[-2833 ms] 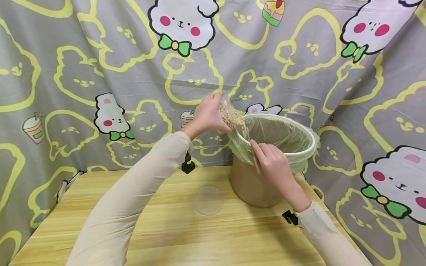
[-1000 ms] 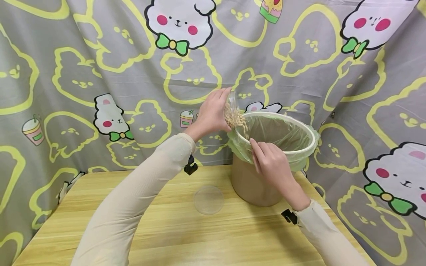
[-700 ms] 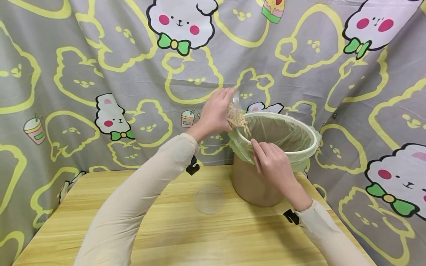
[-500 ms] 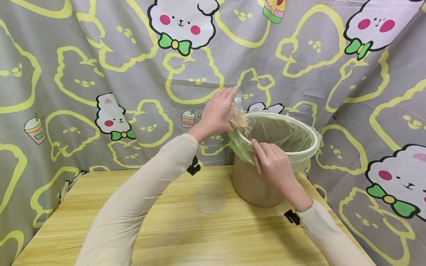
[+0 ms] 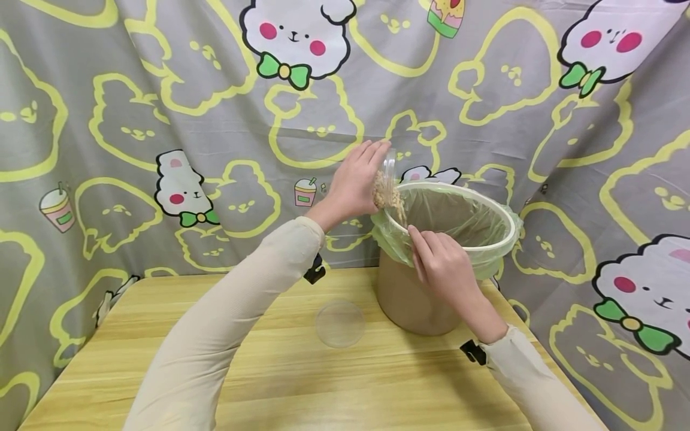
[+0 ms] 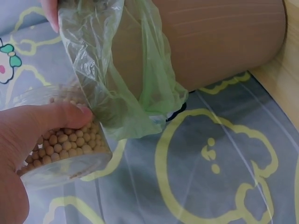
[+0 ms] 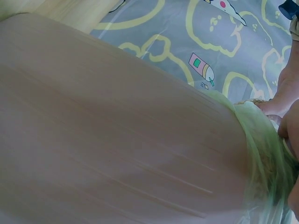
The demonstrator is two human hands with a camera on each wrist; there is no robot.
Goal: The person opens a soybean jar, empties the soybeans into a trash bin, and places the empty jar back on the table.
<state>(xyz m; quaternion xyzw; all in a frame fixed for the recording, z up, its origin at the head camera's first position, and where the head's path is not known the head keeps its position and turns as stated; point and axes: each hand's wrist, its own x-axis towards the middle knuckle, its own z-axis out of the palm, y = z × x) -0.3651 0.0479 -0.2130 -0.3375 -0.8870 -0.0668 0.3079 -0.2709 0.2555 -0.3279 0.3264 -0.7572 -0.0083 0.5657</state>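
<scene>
My left hand [image 5: 356, 182] grips a clear plastic jar [image 6: 70, 163] of soybeans [image 6: 65, 142], tipped over the near-left rim of a brown trash can [image 5: 415, 299]. Beans stream from the jar's mouth into the can in the head view. A pale green trash bag [image 5: 390, 239] lines the can and folds out over its white rim [image 5: 487, 244]. With thumb and fingers, my right hand [image 5: 444, 266] pinches the rim and bag at the front. In the right wrist view, the can's side [image 7: 117, 130] fills most of the picture.
A round clear lid [image 5: 339, 323] lies flat on the wooden table [image 5: 259, 371], left of the can. Behind and to the right hangs a grey curtain [image 5: 226, 120] with cartoon prints, close to the can.
My left hand has shifted slightly right and tipped the jar further. The beans in the jar have dropped in level. My right hand has kept its hold on the rim.
</scene>
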